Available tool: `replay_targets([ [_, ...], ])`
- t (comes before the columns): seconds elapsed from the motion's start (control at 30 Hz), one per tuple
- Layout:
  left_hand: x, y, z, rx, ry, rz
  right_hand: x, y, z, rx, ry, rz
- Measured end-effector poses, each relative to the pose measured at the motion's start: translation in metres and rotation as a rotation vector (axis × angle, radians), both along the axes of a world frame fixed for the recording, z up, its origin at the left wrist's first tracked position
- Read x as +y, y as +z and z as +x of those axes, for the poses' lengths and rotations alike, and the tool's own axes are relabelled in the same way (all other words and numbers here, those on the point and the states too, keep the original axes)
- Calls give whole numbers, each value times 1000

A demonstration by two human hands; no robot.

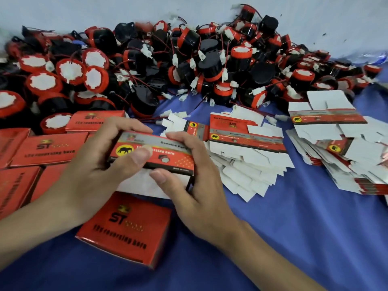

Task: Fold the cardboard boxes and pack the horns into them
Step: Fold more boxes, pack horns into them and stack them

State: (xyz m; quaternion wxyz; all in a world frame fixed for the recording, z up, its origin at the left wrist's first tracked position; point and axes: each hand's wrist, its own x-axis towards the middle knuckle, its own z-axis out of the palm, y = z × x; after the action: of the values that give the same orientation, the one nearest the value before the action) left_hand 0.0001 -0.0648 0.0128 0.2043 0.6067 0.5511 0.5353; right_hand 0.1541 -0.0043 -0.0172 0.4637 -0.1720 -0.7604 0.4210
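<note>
To the left of the fingers, a group of closed red boxes (44,149) lies on the blue cloth (294,238), their printed tops facing up. The left hand (90,171) grips the left end of a flat cardboard box (155,153): its thumb presses the printed red face and its fingers (126,124) curl over the far edge. The right hand (195,185) grips the right end of the same box, thumb against the near edge and fingers wrapped over the top. The box is held between both hands, just above the cloth, printed side up, with a white flap showing beneath it. Directly below the fingers, one closed red box (128,227) rests on the cloth. Beyond the fingers, a large heap of black-and-red horns (189,57) with wires and white connectors spreads across the far side. To the right of the fingers, fanned stacks of unfolded flat boxes (247,152) lie near the hands, with a further stack (344,148) beyond them.
</note>
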Motion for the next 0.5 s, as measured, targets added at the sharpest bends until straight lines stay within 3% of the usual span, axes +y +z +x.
replay_targets([
  [0.17,3,4,-1,2,-47,-84,10,4,6,-14,7,-71],
  [0.5,-5,12,12,62,100,22,9,7,4,-129,38,-117],
])
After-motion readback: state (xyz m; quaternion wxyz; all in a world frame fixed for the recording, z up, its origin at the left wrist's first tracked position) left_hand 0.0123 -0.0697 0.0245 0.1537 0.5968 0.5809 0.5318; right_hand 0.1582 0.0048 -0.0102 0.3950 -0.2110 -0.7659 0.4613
